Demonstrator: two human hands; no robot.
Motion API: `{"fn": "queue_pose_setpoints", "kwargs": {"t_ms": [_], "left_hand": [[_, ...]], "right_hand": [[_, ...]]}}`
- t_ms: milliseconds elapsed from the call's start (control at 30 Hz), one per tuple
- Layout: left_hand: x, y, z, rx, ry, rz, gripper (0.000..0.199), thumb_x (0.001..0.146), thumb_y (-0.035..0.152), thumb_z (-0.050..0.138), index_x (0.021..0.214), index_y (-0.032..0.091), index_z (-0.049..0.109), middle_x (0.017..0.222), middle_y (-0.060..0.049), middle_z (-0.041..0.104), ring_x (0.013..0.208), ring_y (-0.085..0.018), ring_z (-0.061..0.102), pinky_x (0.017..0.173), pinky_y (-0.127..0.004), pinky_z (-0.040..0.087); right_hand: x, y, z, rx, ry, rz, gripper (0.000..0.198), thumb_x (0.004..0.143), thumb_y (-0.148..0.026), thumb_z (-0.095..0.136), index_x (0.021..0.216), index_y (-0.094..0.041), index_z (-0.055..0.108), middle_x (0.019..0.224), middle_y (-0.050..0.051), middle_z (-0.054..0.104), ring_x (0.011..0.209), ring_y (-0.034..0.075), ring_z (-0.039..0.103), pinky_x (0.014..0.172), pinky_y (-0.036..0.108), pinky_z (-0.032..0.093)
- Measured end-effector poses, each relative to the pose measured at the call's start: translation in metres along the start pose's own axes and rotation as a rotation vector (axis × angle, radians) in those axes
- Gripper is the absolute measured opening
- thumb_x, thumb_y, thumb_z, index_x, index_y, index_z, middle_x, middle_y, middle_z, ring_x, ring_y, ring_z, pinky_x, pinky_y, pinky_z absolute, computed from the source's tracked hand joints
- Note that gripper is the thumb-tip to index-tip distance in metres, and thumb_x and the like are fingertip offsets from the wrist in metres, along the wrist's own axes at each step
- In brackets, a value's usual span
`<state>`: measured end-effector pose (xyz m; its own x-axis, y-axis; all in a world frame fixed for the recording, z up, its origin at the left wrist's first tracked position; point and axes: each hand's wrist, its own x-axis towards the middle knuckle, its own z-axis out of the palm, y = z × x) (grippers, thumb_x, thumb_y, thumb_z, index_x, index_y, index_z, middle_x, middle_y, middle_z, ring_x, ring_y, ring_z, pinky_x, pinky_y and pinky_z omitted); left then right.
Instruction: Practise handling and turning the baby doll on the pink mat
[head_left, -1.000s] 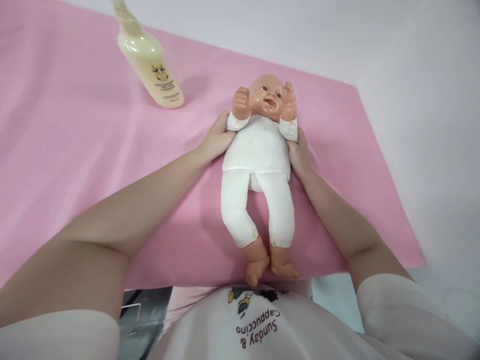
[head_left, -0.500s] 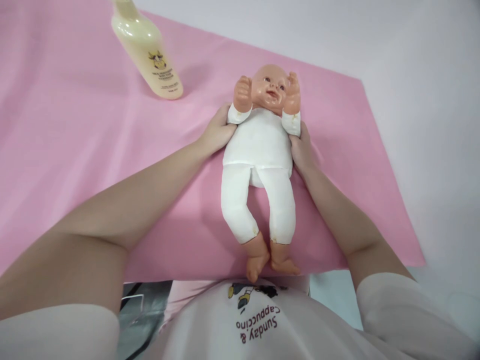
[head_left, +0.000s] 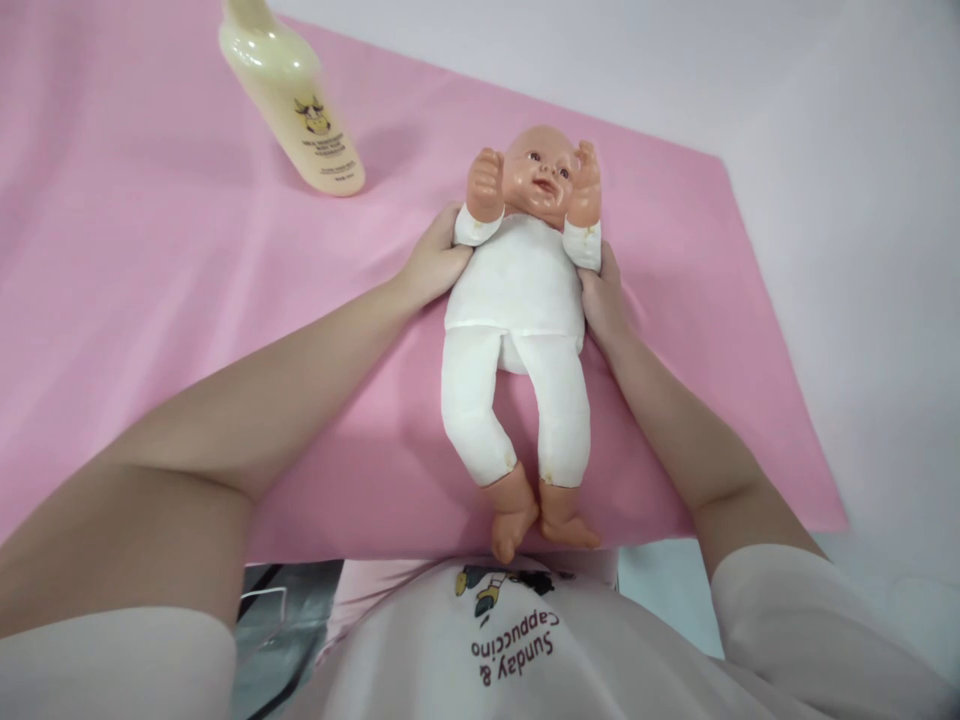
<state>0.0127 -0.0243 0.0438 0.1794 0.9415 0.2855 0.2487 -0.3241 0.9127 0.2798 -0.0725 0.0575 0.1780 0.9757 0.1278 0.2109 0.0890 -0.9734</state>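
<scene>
A baby doll (head_left: 517, 280) with a white cloth body lies face up on the pink sheet, its head away from me and its feet near the front edge. Its two arms are raised beside its head. My left hand (head_left: 441, 258) grips the doll's side below its arm, thumb in front and the other fingers mostly hidden behind. On the opposite side, my right hand (head_left: 604, 296) holds the doll in the same way, with most of its fingers out of sight. Both forearms reach forward on either side of the doll's legs.
A pale yellow bottle (head_left: 300, 110) with a cow picture stands at the back left, its top cut off by the frame. The pink sheet (head_left: 150, 250) covers the table, whose edge runs close to my body. A white wall (head_left: 840, 200) borders the back and right.
</scene>
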Motion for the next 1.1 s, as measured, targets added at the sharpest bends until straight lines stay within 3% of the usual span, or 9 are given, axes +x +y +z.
{"fn": "queue_pose_setpoints", "kwargs": {"t_ms": [233, 567, 900, 1100], "left_hand": [[-0.004, 0.012, 0.0, 0.01, 0.004, -0.025, 0.041, 0.096, 0.03, 0.079, 0.134, 0.027, 0.066, 0.146, -0.005, 0.077, 0.142, -0.034, 0.07, 0.133, -0.061, 0.056], [-0.004, 0.015, 0.001, 0.031, 0.008, -0.041, 0.046, 0.097, 0.054, 0.082, 0.131, 0.027, 0.066, 0.146, -0.004, 0.076, 0.146, -0.033, 0.066, 0.135, -0.058, 0.052], [-0.006, 0.02, 0.0, 0.039, -0.004, -0.043, 0.045, 0.098, 0.051, 0.078, 0.133, 0.029, 0.062, 0.147, -0.001, 0.076, 0.145, -0.032, 0.064, 0.141, -0.063, 0.046], [-0.005, 0.018, 0.0, 0.028, -0.01, -0.038, 0.05, 0.091, 0.051, 0.079, 0.133, 0.028, 0.063, 0.144, 0.0, 0.076, 0.143, -0.035, 0.066, 0.138, -0.066, 0.051]], "right_hand": [[-0.003, -0.006, 0.0, 0.038, 0.006, 0.01, 0.049, 0.087, -0.02, 0.055, 0.136, -0.02, 0.061, 0.148, 0.004, 0.072, 0.136, 0.015, 0.065, 0.138, 0.042, 0.052], [-0.006, -0.012, 0.001, 0.032, -0.003, 0.037, 0.046, 0.092, -0.019, 0.057, 0.138, -0.019, 0.06, 0.149, 0.005, 0.071, 0.139, 0.016, 0.065, 0.138, 0.043, 0.051], [0.0, 0.002, -0.002, -0.004, -0.02, -0.019, 0.05, 0.092, -0.024, 0.056, 0.142, -0.021, 0.058, 0.154, 0.007, 0.068, 0.141, 0.016, 0.064, 0.138, 0.041, 0.052], [-0.003, -0.008, 0.001, 0.013, 0.0, 0.017, 0.05, 0.09, -0.02, 0.055, 0.14, -0.021, 0.06, 0.151, 0.005, 0.07, 0.14, 0.015, 0.065, 0.138, 0.041, 0.052]]}}
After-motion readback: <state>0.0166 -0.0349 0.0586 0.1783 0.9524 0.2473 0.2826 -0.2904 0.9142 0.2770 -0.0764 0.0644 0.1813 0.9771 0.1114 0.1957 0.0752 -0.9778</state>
